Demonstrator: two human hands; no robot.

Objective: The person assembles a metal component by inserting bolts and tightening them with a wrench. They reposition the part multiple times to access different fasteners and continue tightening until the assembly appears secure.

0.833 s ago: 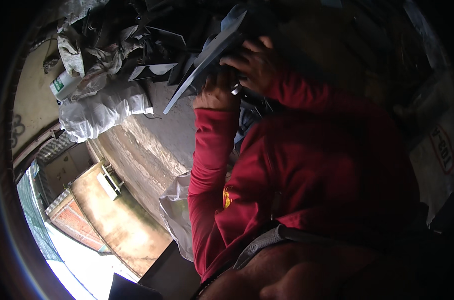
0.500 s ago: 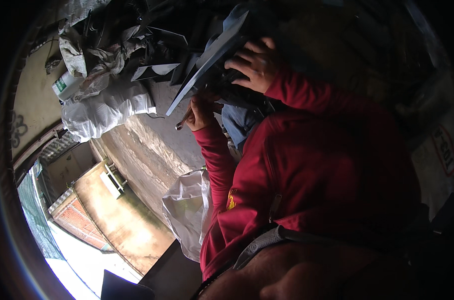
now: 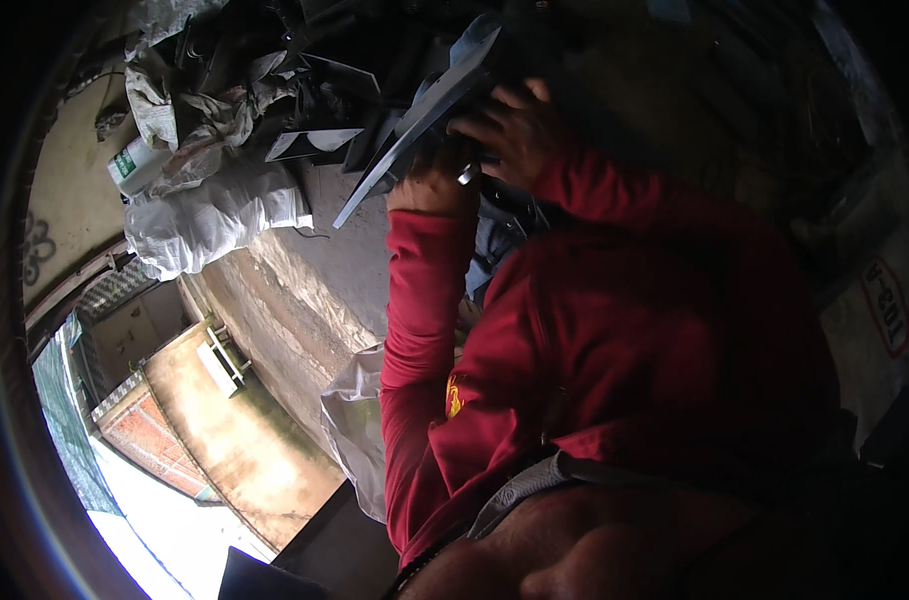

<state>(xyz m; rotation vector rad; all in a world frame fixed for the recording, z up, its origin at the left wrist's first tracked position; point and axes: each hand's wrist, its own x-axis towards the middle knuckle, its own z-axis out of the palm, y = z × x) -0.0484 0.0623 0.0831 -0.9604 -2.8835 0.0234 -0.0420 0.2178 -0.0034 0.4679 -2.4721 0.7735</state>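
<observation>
A flat grey panel (image 3: pixel 414 125) with a pale edge stands tilted in front of me. My left hand (image 3: pixel 432 190) is closed behind its lower part, fingers mostly in shadow. From that hand sticks a hand tool with a shiny rounded metal end (image 3: pixel 466 174); its exact kind I cannot make out. My right hand (image 3: pixel 519 130) is at the panel's dark back, higher up, fingers spread and partly bent. Whether it grips the panel or only rests against it is too dark to tell.
A bundle in white plastic sacking (image 3: pixel 219 225) and a white container with a green label (image 3: pixel 134 165) lie at the left. Dark panels and scraps (image 3: pixel 314 145) are piled beyond. A white sack (image 3: pixel 359 430) stands beside my left arm, and a printed sack (image 3: pixel 879 310) at the right.
My left hand has moved up and right behind the panel, and the tool's shiny end now points right instead of down-left. My right hand has shifted only slightly.
</observation>
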